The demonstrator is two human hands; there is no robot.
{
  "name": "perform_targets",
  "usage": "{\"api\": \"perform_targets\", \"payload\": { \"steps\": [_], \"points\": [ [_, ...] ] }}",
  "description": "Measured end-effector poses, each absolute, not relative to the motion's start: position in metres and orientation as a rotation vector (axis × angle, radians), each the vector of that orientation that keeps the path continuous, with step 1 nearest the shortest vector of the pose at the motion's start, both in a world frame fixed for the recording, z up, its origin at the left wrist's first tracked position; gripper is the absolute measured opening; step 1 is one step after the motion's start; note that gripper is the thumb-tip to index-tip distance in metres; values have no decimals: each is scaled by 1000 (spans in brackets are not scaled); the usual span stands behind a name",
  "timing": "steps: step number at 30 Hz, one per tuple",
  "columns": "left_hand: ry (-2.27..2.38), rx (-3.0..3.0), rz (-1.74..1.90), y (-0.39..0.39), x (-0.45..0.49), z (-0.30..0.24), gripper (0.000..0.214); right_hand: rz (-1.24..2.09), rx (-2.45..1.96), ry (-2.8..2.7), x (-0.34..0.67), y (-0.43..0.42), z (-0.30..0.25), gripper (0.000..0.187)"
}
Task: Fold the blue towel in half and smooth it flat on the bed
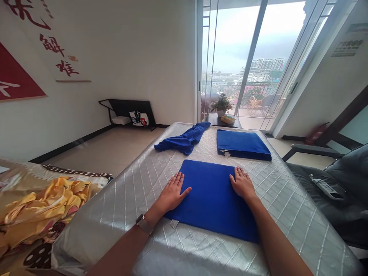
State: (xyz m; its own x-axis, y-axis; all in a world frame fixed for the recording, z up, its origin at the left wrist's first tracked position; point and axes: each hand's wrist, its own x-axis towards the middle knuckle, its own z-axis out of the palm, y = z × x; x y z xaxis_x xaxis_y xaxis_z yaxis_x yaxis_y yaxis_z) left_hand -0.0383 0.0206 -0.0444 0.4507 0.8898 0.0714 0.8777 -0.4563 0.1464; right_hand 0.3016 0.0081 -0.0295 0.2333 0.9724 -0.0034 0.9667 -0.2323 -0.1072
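Observation:
A blue cloth (211, 199) lies flat as a neat rectangle on the silver quilted table cover (129, 199), a small white tag (174, 223) showing at its near left edge. My left hand (174, 191) rests palm down across the cloth's left edge, thumb spread onto it. Over the right edge, my right hand (242, 183) lies flat with fingers stretched forward. Beyond it on the right sits a stack of folded blue cloths (243, 142), with white tags at its near left corner. A crumpled blue cloth (185, 140) lies loose to the far left.
Left of the table, a yellow patterned fabric (54, 203) is heaped on a bed or couch. To the right, a black armchair (313, 172) holds a white power strip (327, 188). A potted plant (221, 105) stands beyond the table near the sliding glass door.

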Motion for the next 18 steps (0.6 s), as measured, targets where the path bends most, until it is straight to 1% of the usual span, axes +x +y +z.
{"api": "perform_targets", "payload": {
  "steps": [7, 13, 15, 18],
  "points": [
    [1590, 2605, 152, 19, -37, -36, 89, 114, -2394, -1875, 300, 7, -29, 68],
    [1693, 2609, -19, 26, -21, -21, 91, 139, -2364, -1856, 301, 7, -29, 68],
    [1700, 2662, 30, 29, -1, -16, 89, 143, -2357, -1849, 301, 7, -29, 68],
    [1523, 2797, 168, 30, 49, -11, 85, 134, -2353, -1838, 300, 7, -29, 68]
  ]
}}
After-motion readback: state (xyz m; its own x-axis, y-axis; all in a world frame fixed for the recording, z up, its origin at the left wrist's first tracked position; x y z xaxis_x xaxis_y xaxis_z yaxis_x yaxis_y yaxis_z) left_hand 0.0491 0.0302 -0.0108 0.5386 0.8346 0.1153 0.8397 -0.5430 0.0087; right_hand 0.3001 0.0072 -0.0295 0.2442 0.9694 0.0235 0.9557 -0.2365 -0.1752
